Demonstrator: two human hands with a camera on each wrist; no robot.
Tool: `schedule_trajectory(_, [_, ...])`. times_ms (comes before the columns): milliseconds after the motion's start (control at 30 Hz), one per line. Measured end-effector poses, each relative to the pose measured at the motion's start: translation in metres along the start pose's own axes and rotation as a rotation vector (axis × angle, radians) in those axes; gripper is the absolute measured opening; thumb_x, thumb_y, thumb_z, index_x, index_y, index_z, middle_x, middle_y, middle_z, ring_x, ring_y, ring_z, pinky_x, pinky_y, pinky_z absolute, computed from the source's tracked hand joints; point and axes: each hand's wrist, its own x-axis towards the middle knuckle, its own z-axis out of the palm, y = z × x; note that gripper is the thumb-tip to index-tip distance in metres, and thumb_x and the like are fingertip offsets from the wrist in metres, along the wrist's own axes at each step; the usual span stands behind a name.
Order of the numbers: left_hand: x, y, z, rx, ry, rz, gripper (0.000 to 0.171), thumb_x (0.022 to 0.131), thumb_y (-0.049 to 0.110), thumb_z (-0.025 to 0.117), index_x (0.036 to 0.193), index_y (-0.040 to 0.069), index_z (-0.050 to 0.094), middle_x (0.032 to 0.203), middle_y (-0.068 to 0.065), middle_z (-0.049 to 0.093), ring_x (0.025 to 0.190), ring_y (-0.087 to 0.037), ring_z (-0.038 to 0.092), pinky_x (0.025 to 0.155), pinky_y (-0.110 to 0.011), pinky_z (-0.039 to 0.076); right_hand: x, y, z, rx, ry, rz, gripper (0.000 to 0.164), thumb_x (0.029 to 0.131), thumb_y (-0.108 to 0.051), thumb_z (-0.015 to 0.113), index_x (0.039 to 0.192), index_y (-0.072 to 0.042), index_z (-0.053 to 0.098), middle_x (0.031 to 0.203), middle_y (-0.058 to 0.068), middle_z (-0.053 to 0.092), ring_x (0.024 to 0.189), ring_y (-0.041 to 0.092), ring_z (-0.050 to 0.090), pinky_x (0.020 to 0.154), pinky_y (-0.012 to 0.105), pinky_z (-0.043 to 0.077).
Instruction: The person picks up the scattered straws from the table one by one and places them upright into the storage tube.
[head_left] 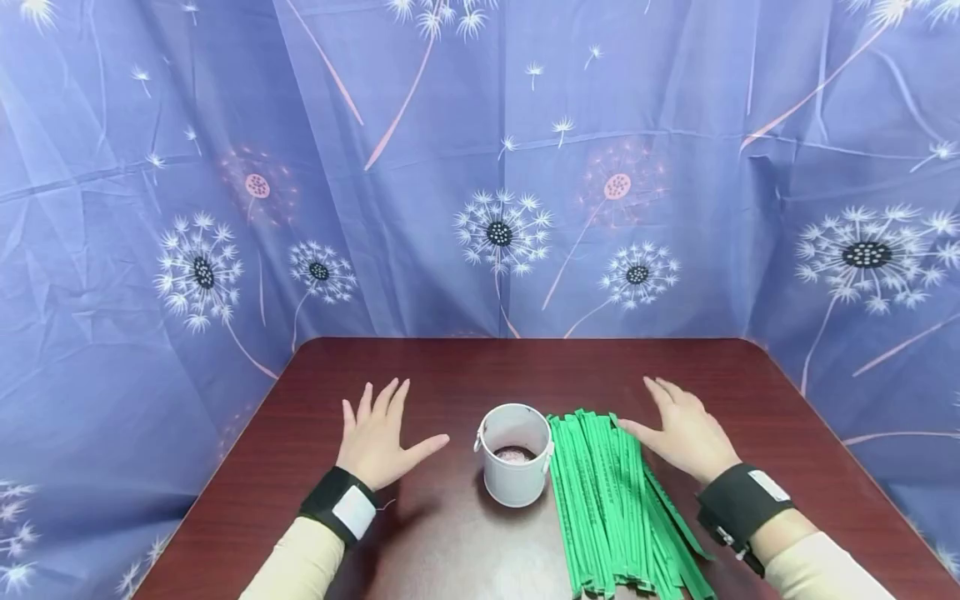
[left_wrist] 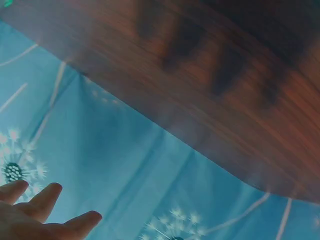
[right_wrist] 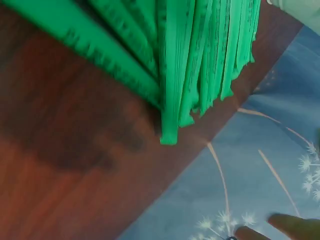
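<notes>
My left hand (head_left: 380, 437) is held over the table with fingers spread, to the left of a small white bucket (head_left: 514, 479). It holds nothing. The bucket stands upright, with a small handle lug on each side and its inner bottom visible. Right of it lies a pile of long, thin green wrapped sticks (head_left: 600, 500) with dark printing. My right hand (head_left: 688, 433) hovers by the far right corner of the pile, fingers extended and holding nothing. The right wrist view shows the ends of the green wrapped sticks (right_wrist: 170, 100) close up, and fingertips (right_wrist: 290, 226) at the lower edge.
Everything stands on a dark red-brown wooden table (head_left: 420, 367) with rounded far corners. A blue curtain (head_left: 420, 275) with dandelion prints hangs behind it and along both sides. Black bands (head_left: 738, 504) wrap both wrists, below cream sleeves.
</notes>
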Motion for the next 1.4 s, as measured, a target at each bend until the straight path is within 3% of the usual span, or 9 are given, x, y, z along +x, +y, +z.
schedule_trajectory(167, [0.001,0.015,0.014,-0.064,0.041,0.062,0.104,0.075,0.075,0.063,0.150,0.007,0.040,0.151,-0.018,0.045,0.142,-0.052,0.030,0.113,-0.072,0.016,-0.003,0.003,0.013,0.054,-0.123,0.036,0.069,0.093,-0.039,0.066,0.137,0.011,0.048,0.135,0.037,0.050,0.120,0.055,0.050,0.089,0.061,0.047])
schedule_trajectory(367, [-0.001,0.042,0.025,-0.251,-0.001,0.074,0.104,0.078,0.067,0.068,0.152,0.003,0.033,0.151,-0.019,0.043,0.143,-0.052,0.028,0.115,-0.065,0.022,-0.008,0.008,0.028,0.073,-0.245,0.076,0.054,0.089,-0.023,0.071,0.125,0.015,0.056,0.115,0.034,0.062,0.091,0.040,0.066,0.072,0.047,0.054])
schedule_trajectory(567, [-0.003,0.076,0.030,-0.371,-0.047,0.096,0.106,0.078,0.067,0.068,0.153,0.003,0.030,0.154,-0.017,0.040,0.145,-0.050,0.026,0.116,-0.060,0.026,-0.014,0.008,0.040,0.149,-0.287,0.135,0.051,0.088,-0.015,0.072,0.123,0.018,0.054,0.115,0.037,0.060,0.057,0.019,0.062,0.054,0.032,0.050])
schedule_trajectory(733, [-0.003,0.098,0.037,-0.456,-0.093,0.086,0.108,0.077,0.068,0.069,0.155,0.006,0.027,0.157,-0.014,0.035,0.147,-0.043,0.027,0.113,-0.057,0.034,-0.014,0.007,0.042,0.162,-0.283,0.162,0.043,0.089,-0.010,0.067,0.121,0.017,0.056,0.105,0.031,0.063,0.054,0.018,0.060,0.051,0.032,0.051])
schedule_trajectory(933, [-0.001,0.117,0.045,-0.518,-0.108,-0.009,0.110,0.075,0.070,0.070,0.155,0.008,0.027,0.155,-0.014,0.038,0.139,-0.035,0.042,0.101,-0.056,0.046,-0.014,0.008,0.046,0.214,-0.260,0.205,0.030,0.092,-0.005,0.059,0.114,0.015,0.060,0.087,0.021,0.066,0.049,0.019,0.060,0.047,0.033,0.051])
schedule_trajectory(1033, [-0.002,0.119,0.049,-0.539,-0.114,-0.064,0.114,0.072,0.071,0.072,0.154,0.006,0.028,0.151,-0.015,0.042,0.133,-0.037,0.049,0.099,-0.056,0.047,-0.015,0.009,0.048,0.264,-0.253,0.225,0.030,0.093,-0.006,0.059,0.115,0.014,0.059,0.087,0.018,0.066,0.049,0.019,0.059,0.048,0.033,0.051])
schedule_trajectory(1200, [-0.004,0.119,0.052,-0.533,-0.167,-0.144,0.122,0.062,0.076,0.075,0.155,0.013,0.028,0.145,-0.011,0.049,0.121,-0.035,0.059,0.090,-0.056,0.050,-0.012,0.013,0.048,0.345,-0.234,0.243,0.034,0.095,-0.007,0.057,0.120,0.015,0.055,0.104,0.025,0.065,0.053,0.020,0.057,0.050,0.034,0.053])
schedule_trajectory(1400, [0.000,0.122,0.051,-0.513,-0.153,-0.136,0.119,0.058,0.075,0.078,0.152,0.016,0.034,0.138,-0.008,0.054,0.110,-0.032,0.064,0.082,-0.053,0.052,-0.003,0.011,0.027,0.428,-0.149,0.263,0.040,0.096,-0.014,0.056,0.126,0.013,0.052,0.083,0.015,0.065,0.058,0.020,0.059,0.054,0.036,0.055])
